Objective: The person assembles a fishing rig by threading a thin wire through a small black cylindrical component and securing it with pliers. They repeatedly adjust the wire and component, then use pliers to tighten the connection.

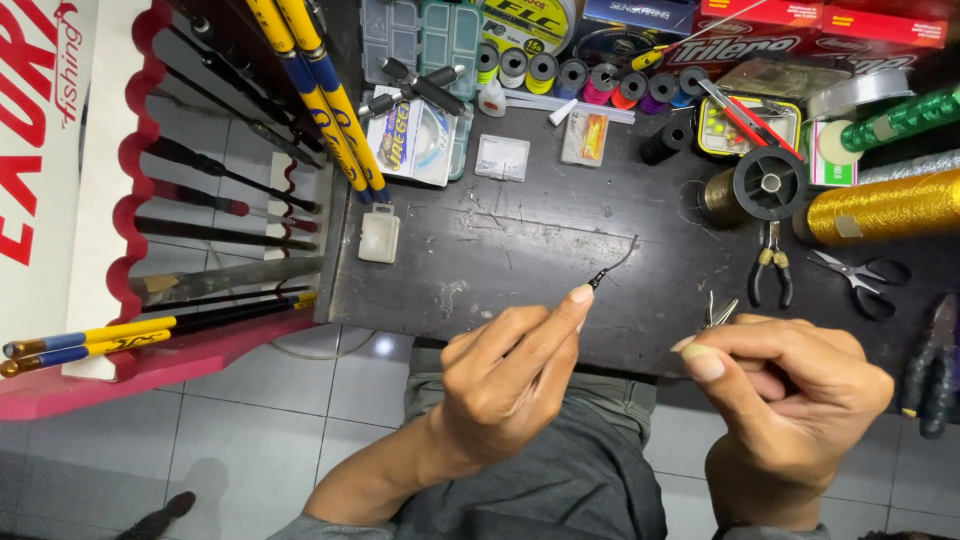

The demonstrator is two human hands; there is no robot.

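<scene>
My left hand (505, 375) pinches a thin black curved piece (612, 267), like a slim rod tip or wire, between thumb and forefinger; its free end points up and right over the dark worktable (520, 250). My right hand (790, 385) is closed around a small silver metal tool (719, 312) whose tips stick out above the fingers, just right of the black piece. Both hands hover at the table's near edge, above my lap.
Fishing rods (320, 95) rest in a red rack at the left. Thread spools (600, 80), small plastic boxes (380, 235), a black reel spool (770, 182), gold thread cones (885, 205), pliers (770, 270) and scissors (862, 278) crowd the table's back and right.
</scene>
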